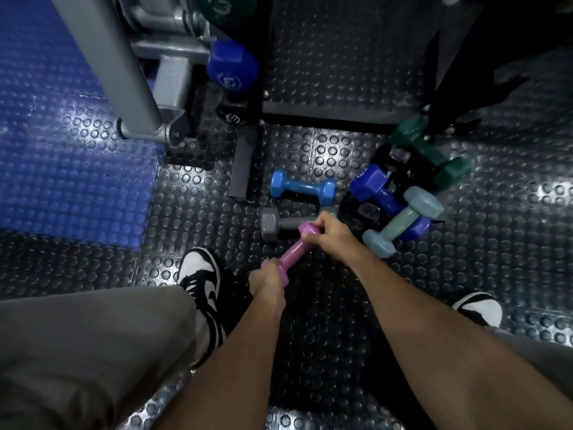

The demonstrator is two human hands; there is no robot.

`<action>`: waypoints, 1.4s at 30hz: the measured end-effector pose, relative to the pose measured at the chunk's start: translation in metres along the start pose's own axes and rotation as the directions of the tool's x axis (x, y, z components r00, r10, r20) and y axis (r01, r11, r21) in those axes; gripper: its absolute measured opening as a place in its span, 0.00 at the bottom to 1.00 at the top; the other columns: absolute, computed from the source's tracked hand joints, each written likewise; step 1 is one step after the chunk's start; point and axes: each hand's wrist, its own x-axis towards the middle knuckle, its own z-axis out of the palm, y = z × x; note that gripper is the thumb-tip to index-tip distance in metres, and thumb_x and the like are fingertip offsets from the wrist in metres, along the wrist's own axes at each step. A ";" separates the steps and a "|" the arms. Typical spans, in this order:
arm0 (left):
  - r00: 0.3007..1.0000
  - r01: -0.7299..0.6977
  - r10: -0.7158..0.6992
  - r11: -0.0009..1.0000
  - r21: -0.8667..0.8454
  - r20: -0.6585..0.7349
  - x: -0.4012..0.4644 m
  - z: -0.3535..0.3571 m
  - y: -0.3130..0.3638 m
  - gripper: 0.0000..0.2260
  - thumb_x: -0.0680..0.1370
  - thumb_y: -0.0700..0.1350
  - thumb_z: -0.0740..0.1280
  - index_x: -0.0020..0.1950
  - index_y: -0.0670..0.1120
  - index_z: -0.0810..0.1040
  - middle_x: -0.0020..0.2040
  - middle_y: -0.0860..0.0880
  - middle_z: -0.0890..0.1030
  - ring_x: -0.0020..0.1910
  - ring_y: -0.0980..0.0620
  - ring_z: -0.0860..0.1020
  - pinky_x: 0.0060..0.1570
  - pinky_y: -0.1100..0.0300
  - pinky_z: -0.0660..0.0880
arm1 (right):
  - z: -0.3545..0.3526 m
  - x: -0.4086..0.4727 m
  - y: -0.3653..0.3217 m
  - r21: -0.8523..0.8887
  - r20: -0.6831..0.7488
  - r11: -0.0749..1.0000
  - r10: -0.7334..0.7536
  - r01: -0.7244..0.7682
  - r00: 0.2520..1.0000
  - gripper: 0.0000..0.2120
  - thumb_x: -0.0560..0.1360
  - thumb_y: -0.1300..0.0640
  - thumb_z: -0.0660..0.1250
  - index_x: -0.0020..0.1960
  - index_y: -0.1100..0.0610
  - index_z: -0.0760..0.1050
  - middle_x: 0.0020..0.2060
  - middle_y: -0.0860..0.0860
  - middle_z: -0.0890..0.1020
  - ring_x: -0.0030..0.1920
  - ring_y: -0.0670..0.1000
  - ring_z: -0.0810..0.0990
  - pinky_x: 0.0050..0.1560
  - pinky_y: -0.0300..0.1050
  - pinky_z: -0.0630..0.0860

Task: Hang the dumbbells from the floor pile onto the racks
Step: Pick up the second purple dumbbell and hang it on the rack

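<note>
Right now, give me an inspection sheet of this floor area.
Surface: studded rubber floor, dark, blue section at left.
Job's things: pink dumbbell held at both ends; light blue dumbbell, grey dumbbell, dark blue dumbbell, pale teal dumbbell, green dumbbell on the floor.
Clutter: nothing seen.
Grippers: left hand and right hand grip the pink dumbbell.
Cables: nothing seen.
Surroundings: rack with a blue racked dumbbell; grey post.

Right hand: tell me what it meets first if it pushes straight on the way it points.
Probably the grey dumbbell, lying just beyond the right hand, which grips the pink dumbbell. Depth is unclear from above.
</note>
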 end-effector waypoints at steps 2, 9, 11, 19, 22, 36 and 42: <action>0.995 -0.099 0.099 0.995 -0.017 -0.017 -0.013 0.001 0.012 0.10 0.77 0.51 0.69 0.46 0.45 0.78 0.37 0.47 0.81 0.37 0.49 0.78 0.49 0.51 0.79 | -0.022 -0.012 -0.009 0.111 0.007 0.994 0.015 -0.016 1.000 0.17 0.74 0.53 0.77 0.57 0.56 0.74 0.52 0.53 0.81 0.50 0.51 0.79 0.53 0.52 0.78; 0.926 -0.366 0.370 0.928 -0.067 0.073 -0.088 0.003 0.077 0.09 0.78 0.49 0.73 0.52 0.43 0.80 0.45 0.45 0.83 0.41 0.49 0.80 0.38 0.57 0.74 | -0.116 -0.082 -0.061 0.285 0.116 0.959 -0.037 0.002 0.993 0.22 0.73 0.60 0.78 0.65 0.55 0.77 0.59 0.56 0.82 0.53 0.50 0.83 0.51 0.42 0.82; 0.897 -0.423 0.432 0.900 -0.106 0.090 -0.120 0.006 0.100 0.11 0.77 0.51 0.74 0.51 0.43 0.81 0.46 0.44 0.84 0.42 0.47 0.81 0.41 0.56 0.74 | -0.146 -0.106 -0.082 0.316 0.098 0.948 -0.074 0.040 0.992 0.19 0.73 0.61 0.79 0.61 0.53 0.80 0.54 0.54 0.84 0.50 0.48 0.84 0.47 0.40 0.82; 0.743 -0.598 0.635 0.772 -0.214 0.212 -0.261 0.019 0.197 0.14 0.73 0.53 0.76 0.47 0.41 0.85 0.43 0.41 0.85 0.41 0.44 0.82 0.43 0.52 0.79 | -0.272 -0.208 -0.166 0.295 0.008 0.888 -0.370 0.352 0.929 0.24 0.75 0.70 0.73 0.69 0.57 0.76 0.59 0.62 0.83 0.54 0.53 0.83 0.53 0.43 0.81; 0.619 -0.696 0.741 0.671 -0.256 0.260 -0.315 0.029 0.232 0.14 0.70 0.55 0.75 0.44 0.45 0.86 0.40 0.43 0.86 0.41 0.43 0.84 0.48 0.47 0.82 | -0.305 -0.251 -0.195 0.237 -0.029 0.851 -0.475 0.468 0.879 0.26 0.73 0.68 0.76 0.68 0.56 0.77 0.57 0.55 0.83 0.54 0.48 0.82 0.50 0.40 0.80; 0.080 -0.790 0.830 0.390 -0.473 0.552 -0.530 0.061 0.346 0.18 0.76 0.51 0.75 0.61 0.42 0.79 0.53 0.43 0.85 0.45 0.50 0.85 0.45 0.56 0.84 | -0.372 -0.383 -0.248 -0.091 -0.579 0.623 -0.667 0.777 0.468 0.23 0.63 0.64 0.85 0.49 0.45 0.81 0.48 0.52 0.86 0.48 0.54 0.85 0.48 0.46 0.81; -0.021 -0.972 0.997 -0.002 -0.234 0.080 -0.578 0.050 0.409 0.34 0.70 0.47 0.80 0.72 0.42 0.70 0.64 0.44 0.74 0.61 0.46 0.76 0.66 0.50 0.74 | -0.386 -0.402 -0.278 -0.160 -0.735 0.471 -0.644 0.868 0.214 0.23 0.63 0.65 0.84 0.50 0.46 0.81 0.46 0.51 0.86 0.47 0.57 0.84 0.45 0.43 0.81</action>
